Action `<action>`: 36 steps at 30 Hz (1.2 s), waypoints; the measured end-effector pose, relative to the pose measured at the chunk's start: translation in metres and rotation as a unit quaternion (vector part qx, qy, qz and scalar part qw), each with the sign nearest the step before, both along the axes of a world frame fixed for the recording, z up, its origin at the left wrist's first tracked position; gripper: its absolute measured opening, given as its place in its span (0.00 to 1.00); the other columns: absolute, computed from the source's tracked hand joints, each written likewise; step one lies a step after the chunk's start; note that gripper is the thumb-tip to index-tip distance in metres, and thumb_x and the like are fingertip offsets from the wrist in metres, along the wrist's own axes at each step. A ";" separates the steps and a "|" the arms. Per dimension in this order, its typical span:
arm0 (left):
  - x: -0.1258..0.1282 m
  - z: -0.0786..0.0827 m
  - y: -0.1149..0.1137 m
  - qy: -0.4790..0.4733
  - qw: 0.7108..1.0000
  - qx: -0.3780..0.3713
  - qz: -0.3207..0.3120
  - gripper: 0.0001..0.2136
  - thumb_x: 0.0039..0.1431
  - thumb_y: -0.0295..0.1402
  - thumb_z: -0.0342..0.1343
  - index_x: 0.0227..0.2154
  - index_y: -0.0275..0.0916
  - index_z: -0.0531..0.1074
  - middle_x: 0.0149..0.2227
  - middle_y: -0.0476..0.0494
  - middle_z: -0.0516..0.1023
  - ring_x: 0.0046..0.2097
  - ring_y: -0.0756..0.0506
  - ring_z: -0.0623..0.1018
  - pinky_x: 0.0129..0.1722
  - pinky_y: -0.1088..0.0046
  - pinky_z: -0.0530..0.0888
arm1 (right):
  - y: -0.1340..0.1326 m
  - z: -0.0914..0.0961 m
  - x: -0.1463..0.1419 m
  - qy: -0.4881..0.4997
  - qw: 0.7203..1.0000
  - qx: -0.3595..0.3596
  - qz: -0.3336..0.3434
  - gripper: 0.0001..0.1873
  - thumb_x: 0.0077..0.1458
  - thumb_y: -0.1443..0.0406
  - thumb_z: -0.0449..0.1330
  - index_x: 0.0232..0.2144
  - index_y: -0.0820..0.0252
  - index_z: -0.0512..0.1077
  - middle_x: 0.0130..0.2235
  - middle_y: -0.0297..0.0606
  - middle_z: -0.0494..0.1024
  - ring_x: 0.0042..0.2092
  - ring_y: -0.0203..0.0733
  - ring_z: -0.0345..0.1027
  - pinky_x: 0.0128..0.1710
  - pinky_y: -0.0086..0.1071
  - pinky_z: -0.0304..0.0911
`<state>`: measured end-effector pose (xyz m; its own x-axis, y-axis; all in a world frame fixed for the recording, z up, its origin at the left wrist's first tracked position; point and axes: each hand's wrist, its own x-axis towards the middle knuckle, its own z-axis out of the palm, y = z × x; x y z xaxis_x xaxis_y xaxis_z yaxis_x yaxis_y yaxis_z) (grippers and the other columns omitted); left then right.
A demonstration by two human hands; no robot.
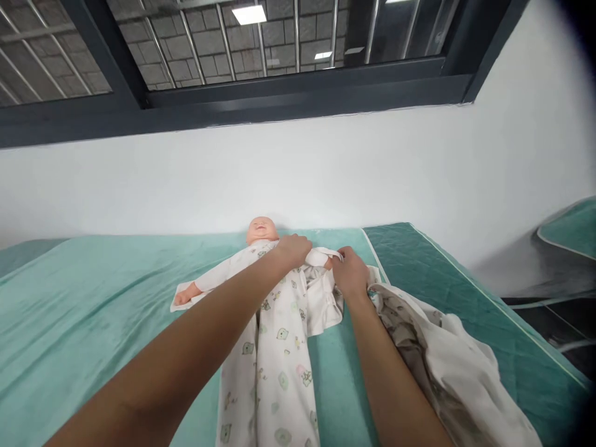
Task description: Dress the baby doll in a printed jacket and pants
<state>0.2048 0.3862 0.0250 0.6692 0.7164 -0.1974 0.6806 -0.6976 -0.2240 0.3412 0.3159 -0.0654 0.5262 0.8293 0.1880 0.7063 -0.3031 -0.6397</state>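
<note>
A baby doll lies on its back on a teal mat, dressed in a white patterned sleepsuit. My left hand rests closed on the suit at the doll's chest and shoulder. My right hand pinches the suit's white sleeve on the doll's far side; the doll's arm there is hidden. The doll's other arm stretches out to the left, its hand bare.
A crumpled white and grey cloth lies on the mat to the right of my right arm. A white wall rises just behind the doll's head, with a dark-framed window above. The mat's right edge drops off.
</note>
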 end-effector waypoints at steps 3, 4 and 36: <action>0.005 -0.011 -0.004 0.008 1.000 -0.007 -0.017 0.16 0.53 0.27 0.60 0.46 0.37 0.74 0.47 0.33 0.78 0.49 0.35 0.78 0.44 0.59 0.74 | 0.002 -0.003 0.001 0.028 0.999 -0.010 0.012 0.13 0.60 0.62 0.50 0.42 0.57 0.72 0.44 0.44 0.79 0.45 0.49 0.72 0.40 0.35 0.59; 0.010 -0.017 -0.007 0.008 1.000 -0.007 -0.024 0.17 0.53 0.29 0.60 0.47 0.36 0.73 0.47 0.32 0.78 0.48 0.35 0.78 0.45 0.58 0.73 | 0.003 -0.004 0.000 0.036 0.999 -0.014 0.013 0.13 0.60 0.62 0.50 0.42 0.57 0.72 0.43 0.44 0.79 0.44 0.49 0.72 0.39 0.35 0.58; 0.016 -0.019 -0.029 -0.082 0.994 -0.007 -0.077 0.13 0.59 0.37 0.55 0.44 0.37 0.72 0.44 0.37 0.79 0.45 0.38 0.79 0.45 0.58 0.73 | -0.013 0.023 0.040 0.144 0.932 0.298 0.149 0.34 0.36 0.73 0.47 0.49 0.57 0.71 0.52 0.42 0.74 0.56 0.45 0.68 0.58 0.46 0.62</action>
